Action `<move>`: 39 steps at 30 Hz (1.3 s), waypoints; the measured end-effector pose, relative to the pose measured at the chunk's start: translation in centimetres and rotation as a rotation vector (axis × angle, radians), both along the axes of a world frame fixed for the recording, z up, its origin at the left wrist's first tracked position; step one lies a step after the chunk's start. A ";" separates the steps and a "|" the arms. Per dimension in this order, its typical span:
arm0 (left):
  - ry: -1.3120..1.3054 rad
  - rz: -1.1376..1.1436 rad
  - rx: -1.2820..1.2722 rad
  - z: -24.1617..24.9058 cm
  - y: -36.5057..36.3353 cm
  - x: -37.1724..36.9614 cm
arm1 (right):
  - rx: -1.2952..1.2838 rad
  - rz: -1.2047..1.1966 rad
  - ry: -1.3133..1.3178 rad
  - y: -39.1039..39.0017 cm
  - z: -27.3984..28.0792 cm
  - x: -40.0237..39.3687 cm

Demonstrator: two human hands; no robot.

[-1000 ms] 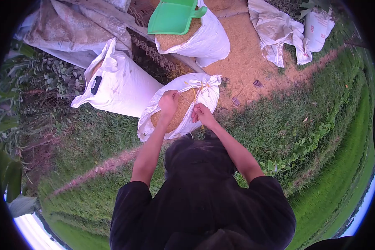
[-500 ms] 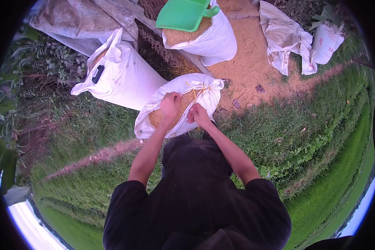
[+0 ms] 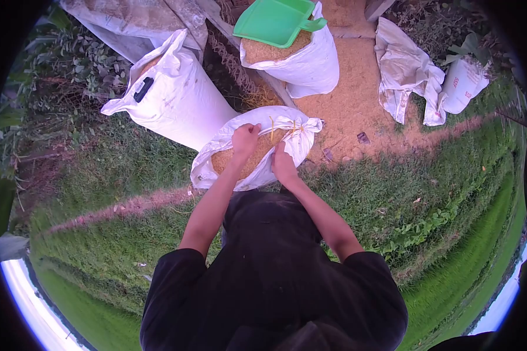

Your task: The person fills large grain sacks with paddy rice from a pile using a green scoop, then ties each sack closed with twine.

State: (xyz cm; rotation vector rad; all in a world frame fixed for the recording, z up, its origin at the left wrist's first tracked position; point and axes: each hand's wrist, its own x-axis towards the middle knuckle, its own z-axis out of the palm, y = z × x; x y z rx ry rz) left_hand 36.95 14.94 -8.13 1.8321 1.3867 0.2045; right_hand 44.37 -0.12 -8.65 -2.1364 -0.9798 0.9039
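A white woven sack (image 3: pixel 203 169) of golden-brown husks stands in front of my legs, its mouth partly open. Yellow twine (image 3: pixel 297 126) crosses the gathered right end of the mouth. My left hand (image 3: pixel 245 140) is closed at the far rim, fingers pinching the sack's edge; whether a small tool is also in it is hidden. On the near rim, my right hand (image 3: pixel 283 164) is closed around the sack's fabric, thumb upward. Husks show between the two rims, to the left of and between my hands.
A tall white sack (image 3: pixel 184 96) with a dark object (image 3: pixel 143 89) on it leans at the left. Behind stands an open husk-filled sack (image 3: pixel 316 70) topped by a green dustpan (image 3: pixel 275 23). Crumpled empty sacks (image 3: pixel 401 64) lie at right on spilled husks (image 3: pixel 348 99). Grass surrounds my feet.
My left hand has moved slightly right and up to the far rim. My right hand has shifted right and turned upward, closing on the near rim. The view has tilted a little.
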 end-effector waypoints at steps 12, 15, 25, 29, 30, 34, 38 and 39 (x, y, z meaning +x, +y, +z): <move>0.418 -0.069 -0.307 -1.1 3.1 4.0 | -0.146 0.259 -0.314 0.2 2.0 1.8; 0.424 -0.102 -0.280 -0.1 3.1 3.8 | -0.126 0.254 -0.314 1.5 1.6 2.0; 0.198 -0.177 -0.008 -2.0 6.6 3.6 | 0.765 0.141 -0.559 0.6 12.6 3.8; 0.090 -0.192 -0.200 -2.9 9.9 3.8 | 0.276 -0.694 -0.637 5.0 -0.3 10.4; 0.021 -0.198 -0.216 -3.5 10.4 4.0 | 0.280 -0.704 -0.640 5.6 -3.2 11.8; -0.089 -0.139 -0.359 -3.6 10.5 4.7 | 0.184 -0.493 -0.050 6.7 -6.3 14.2; 0.023 -0.129 -0.030 -6.1 11.4 5.1 | 0.099 -0.495 -0.047 4.1 -3.7 12.6; 0.011 -0.061 -0.038 -6.3 13.0 5.1 | 0.095 -0.501 -0.048 3.5 -3.9 12.1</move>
